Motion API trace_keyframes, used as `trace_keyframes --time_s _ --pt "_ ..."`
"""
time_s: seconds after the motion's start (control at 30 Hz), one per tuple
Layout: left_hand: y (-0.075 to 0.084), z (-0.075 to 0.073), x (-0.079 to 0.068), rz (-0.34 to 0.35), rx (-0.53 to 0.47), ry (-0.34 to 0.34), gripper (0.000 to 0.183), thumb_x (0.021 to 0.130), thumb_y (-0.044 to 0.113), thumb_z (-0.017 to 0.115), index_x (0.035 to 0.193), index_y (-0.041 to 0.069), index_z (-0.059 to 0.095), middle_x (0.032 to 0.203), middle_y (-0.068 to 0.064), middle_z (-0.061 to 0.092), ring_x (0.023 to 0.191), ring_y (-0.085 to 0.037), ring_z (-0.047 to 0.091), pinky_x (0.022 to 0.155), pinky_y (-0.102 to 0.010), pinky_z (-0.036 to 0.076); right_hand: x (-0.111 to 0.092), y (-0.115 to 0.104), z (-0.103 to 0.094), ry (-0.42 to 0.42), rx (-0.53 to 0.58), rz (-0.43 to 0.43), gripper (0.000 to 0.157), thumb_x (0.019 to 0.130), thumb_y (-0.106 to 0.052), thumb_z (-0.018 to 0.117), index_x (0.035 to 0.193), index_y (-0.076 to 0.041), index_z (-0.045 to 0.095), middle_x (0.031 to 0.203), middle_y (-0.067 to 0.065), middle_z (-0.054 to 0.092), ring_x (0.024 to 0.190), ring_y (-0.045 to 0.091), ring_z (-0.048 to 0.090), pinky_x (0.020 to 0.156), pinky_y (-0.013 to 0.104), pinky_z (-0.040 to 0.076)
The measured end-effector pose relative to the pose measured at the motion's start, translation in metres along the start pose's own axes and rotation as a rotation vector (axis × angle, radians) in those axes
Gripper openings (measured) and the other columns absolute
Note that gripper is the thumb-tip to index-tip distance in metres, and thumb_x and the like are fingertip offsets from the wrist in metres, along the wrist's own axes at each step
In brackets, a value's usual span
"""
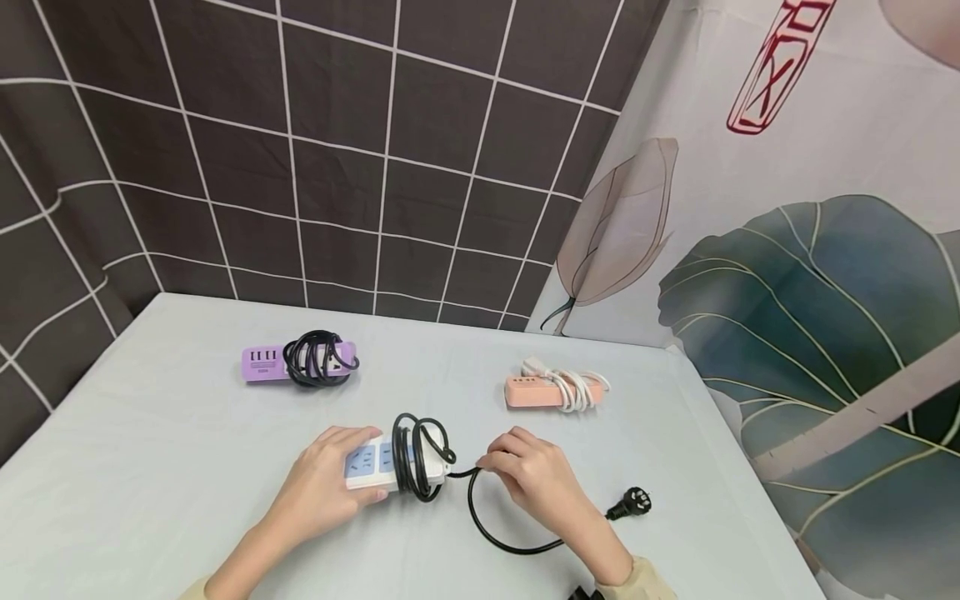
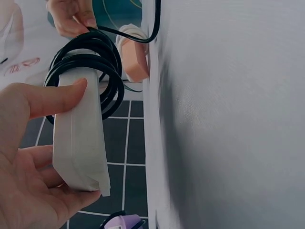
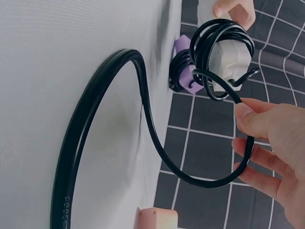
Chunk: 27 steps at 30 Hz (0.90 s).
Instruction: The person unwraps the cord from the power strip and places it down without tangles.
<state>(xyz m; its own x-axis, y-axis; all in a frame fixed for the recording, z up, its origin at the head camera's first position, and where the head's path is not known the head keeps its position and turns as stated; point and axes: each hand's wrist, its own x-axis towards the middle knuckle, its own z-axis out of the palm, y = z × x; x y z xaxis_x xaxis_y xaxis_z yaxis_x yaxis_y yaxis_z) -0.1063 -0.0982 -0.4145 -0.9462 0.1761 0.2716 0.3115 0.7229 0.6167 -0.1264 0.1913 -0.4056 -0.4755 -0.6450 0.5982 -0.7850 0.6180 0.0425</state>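
Observation:
My left hand (image 1: pixel 326 475) grips the left end of a white power strip (image 1: pixel 372 464) with blue sockets, thumb on one long side and fingers on the other. Black cord (image 1: pixel 408 467) is looped several times round the strip's right half. In the left wrist view the strip (image 2: pixel 78 138) is held off the table. To its right, my right hand (image 1: pixel 536 479) pinches the cord between thumb and fingers. From there the loose cord (image 3: pixel 205 182) curves down onto the table and passes under the right forearm. Its black plug (image 1: pixel 636 502) lies to the right of that arm.
A purple power strip (image 1: pixel 264 364) wrapped in black cord lies at the back left of the white table (image 1: pixel 187 400). At the back right lies an orange power strip (image 1: pixel 532 392) wrapped in white cord. Dark tiled cloth (image 1: pixel 337 183) hangs behind the table.

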Motion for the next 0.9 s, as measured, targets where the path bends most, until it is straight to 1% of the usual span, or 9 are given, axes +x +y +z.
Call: trace_keyframes --time_s 0.53,0.77,0.87,0.9 --pt "0.0014 -0.0011 -0.0019 0.005 -0.002 -0.011 0.071 0.056 0.021 0.089 0.121 0.007 0.064 0.116 -0.009 0.067 0.108 -0.025 0.06 0.09 -0.049 0.049 0.0005 0.0046 0.0026 0.023 -0.026 0.028 0.027 0.069 0.002 0.076 0.083 -0.021 0.073 0.081 -0.011 0.066 0.076 0.005 0.059 0.059 0.016 0.049" --pt "0.0019 -0.0009 -0.0021 0.003 -0.003 -0.025 0.072 0.057 0.021 0.089 0.122 0.006 0.064 0.117 -0.01 0.066 0.109 -0.026 0.06 0.09 -0.049 0.049 0.0015 0.0059 0.0032 0.013 -0.039 0.06 0.027 0.069 0.002 0.076 0.083 -0.021 0.073 0.082 -0.01 0.066 0.077 0.005 0.059 0.06 0.018 0.049" --pt "0.002 -0.0007 -0.0021 0.003 -0.004 -0.027 0.072 0.057 0.021 0.089 0.122 0.006 0.063 0.118 -0.01 0.066 0.109 -0.026 0.06 0.09 -0.049 0.049 0.0015 0.0069 0.0034 0.009 -0.033 0.071 0.024 0.072 0.001 0.075 0.083 -0.021 0.073 0.082 -0.009 0.067 0.076 0.005 0.059 0.06 0.018 0.049" --pt "0.0021 -0.0006 -0.0021 0.002 -0.004 -0.027 0.072 0.057 0.021 0.089 0.123 0.006 0.063 0.118 -0.01 0.066 0.109 -0.026 0.06 0.09 -0.049 0.049 0.0013 0.0072 0.0035 0.008 -0.031 0.075 0.021 0.075 -0.001 0.074 0.084 -0.02 0.073 0.082 -0.009 0.067 0.076 0.005 0.059 0.059 0.018 0.049"
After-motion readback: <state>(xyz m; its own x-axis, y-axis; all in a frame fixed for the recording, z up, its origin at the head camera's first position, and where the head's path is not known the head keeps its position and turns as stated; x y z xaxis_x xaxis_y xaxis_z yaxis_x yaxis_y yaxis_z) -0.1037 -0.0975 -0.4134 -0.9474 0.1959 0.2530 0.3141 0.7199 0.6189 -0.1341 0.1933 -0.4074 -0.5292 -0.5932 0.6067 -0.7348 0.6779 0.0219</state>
